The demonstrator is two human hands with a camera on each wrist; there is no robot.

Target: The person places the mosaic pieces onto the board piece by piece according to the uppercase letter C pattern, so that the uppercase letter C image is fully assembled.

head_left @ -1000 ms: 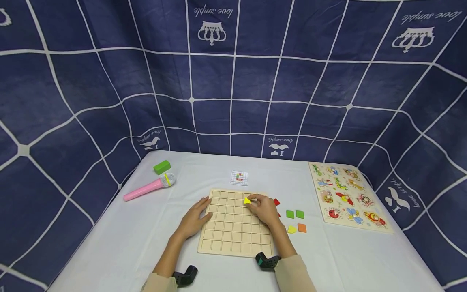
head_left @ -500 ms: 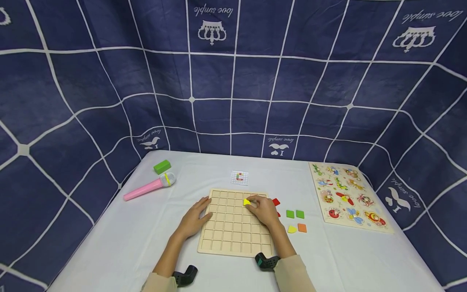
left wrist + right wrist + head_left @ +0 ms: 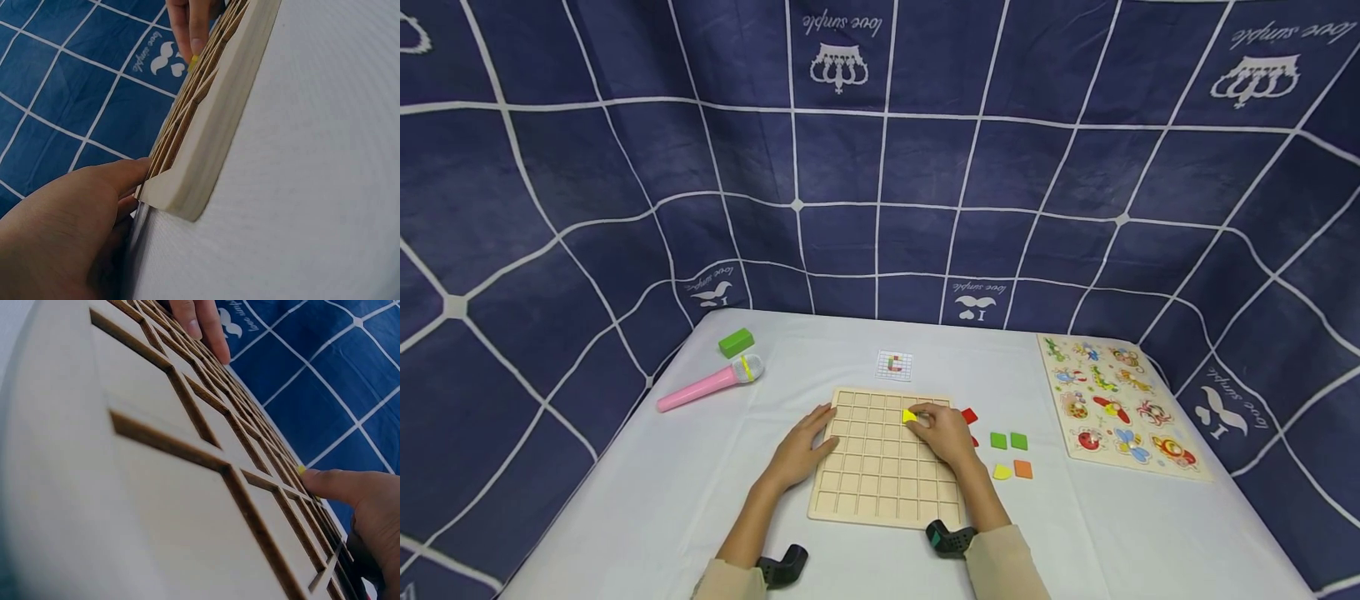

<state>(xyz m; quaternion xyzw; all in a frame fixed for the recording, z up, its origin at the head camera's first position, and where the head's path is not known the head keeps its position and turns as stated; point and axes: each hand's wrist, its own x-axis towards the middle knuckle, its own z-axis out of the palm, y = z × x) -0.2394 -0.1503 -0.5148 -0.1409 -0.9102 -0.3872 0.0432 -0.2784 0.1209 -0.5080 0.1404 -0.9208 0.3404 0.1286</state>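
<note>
In the head view a wooden grid board [image 3: 857,483] lies on the white table. My right hand [image 3: 944,433] is over its upper right part and pinches a small yellow tile [image 3: 909,416] at one of the squares. Whether the tile sits fully in that square is unclear. The right wrist view shows only a sliver of the yellow tile [image 3: 301,469] beside the thumb. My left hand [image 3: 797,452] rests against the board's left edge, its fingers fairly straight and touching the rim. Red tiles [image 3: 969,415] lie partly hidden behind the right hand.
Right of the board lie green tiles [image 3: 998,441], an orange tile [image 3: 1022,469] and another yellow tile [image 3: 1002,472]. A pattern card [image 3: 894,366] is behind it. A picture puzzle [image 3: 1112,408] lies far right; a pink toy microphone [image 3: 700,388] and a green block [image 3: 736,342] lie left.
The yellow tile has turned slightly and come down a little toward the board in my right fingers. My left hand stays on the board's edge.
</note>
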